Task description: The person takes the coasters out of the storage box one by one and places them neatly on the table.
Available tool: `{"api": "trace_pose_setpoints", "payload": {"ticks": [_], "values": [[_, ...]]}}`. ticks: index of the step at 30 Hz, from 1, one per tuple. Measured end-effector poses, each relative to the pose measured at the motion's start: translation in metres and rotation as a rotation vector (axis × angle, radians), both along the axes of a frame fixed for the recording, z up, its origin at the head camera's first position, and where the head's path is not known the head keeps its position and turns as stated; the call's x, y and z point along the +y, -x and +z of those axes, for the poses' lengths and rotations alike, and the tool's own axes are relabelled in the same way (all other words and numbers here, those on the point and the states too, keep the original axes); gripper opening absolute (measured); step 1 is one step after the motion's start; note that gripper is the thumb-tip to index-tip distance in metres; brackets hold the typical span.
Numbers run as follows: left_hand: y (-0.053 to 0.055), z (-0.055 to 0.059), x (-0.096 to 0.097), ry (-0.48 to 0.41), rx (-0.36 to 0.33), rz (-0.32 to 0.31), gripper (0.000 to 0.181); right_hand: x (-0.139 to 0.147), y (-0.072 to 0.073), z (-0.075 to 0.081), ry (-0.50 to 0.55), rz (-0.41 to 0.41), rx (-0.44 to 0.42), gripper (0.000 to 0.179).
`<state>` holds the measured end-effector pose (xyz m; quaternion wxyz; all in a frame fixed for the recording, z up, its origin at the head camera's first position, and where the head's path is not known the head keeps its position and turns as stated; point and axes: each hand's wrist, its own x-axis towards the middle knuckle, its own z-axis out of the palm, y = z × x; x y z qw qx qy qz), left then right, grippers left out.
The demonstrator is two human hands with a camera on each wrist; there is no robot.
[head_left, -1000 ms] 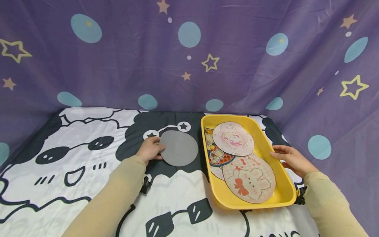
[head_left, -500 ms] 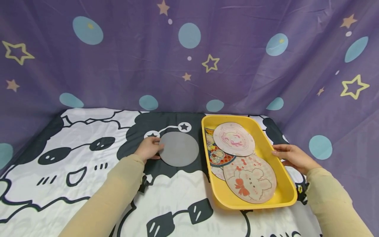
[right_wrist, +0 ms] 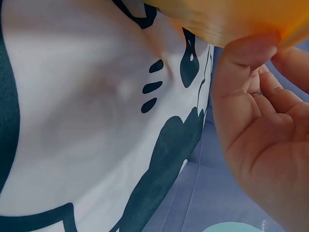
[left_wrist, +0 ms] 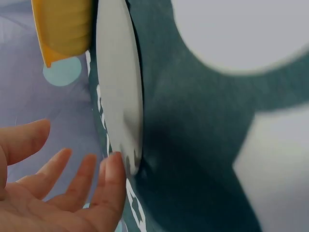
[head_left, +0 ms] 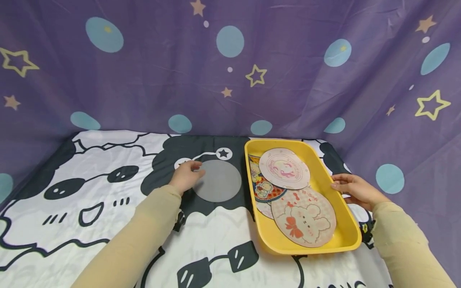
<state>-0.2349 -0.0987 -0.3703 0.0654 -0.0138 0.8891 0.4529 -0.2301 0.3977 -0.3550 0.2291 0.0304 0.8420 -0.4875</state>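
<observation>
We have the left hand (head_left: 187, 176) at the grey round mat's (head_left: 220, 182) left edge, fingers loosely parted, gripping nothing; can't tell if a fingertip touches. Mat lies flat on the black-and-white cloth (head_left: 212, 236), left of the yellow tray (head_left: 346, 238). We see the right hand (head_left: 359, 193) pinching the tray's right rim. Inside: bunny mat (head_left: 306, 220) near, pink-print mat (head_left: 283, 167) far.

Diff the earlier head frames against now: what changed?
Left hand let go of the disc: its fingers, which pinched the left edge, have opened, and the hand has shifted slightly forward and to the right. Whether a fingertip still touches the disc is unclear. Unchanged: disc flat on the cloth since half a second ago, right hand on the tray.
</observation>
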Motion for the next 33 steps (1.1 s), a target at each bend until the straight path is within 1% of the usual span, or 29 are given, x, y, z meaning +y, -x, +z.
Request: {"api": "trace_pose_setpoints", "payload": {"ticks": [6, 11, 17, 25, 29, 33], "values": [[0.000, 0.001, 0.006, -0.131, 0.016, 0.002, 0.045, -0.002, 0.000, 0.002, 0.008, 0.000, -0.015, 0.057], [0.002, 0.004, 0.013, -0.252, -0.003, -0.007, 0.043, -0.002, 0.000, 0.004, 0.030, 0.009, -0.028, 0.054], [0.004, 0.011, 0.021, -0.284, 0.009, -0.007, 0.038, -0.002, 0.000, 0.004, 0.020, 0.020, -0.033, 0.054], [0.005, 0.021, 0.031, -0.331, 0.007, -0.010, 0.038, -0.002, 0.001, 0.003, -0.008, 0.024, -0.034, 0.054], [0.010, 0.024, 0.041, -0.360, 0.011, -0.006, 0.037, -0.002, 0.002, 0.004, -0.018, 0.028, -0.029, 0.052], [0.013, 0.029, 0.053, -0.394, -0.002, -0.005, 0.036, -0.003, 0.002, 0.004, -0.032, 0.028, -0.024, 0.052]]}}
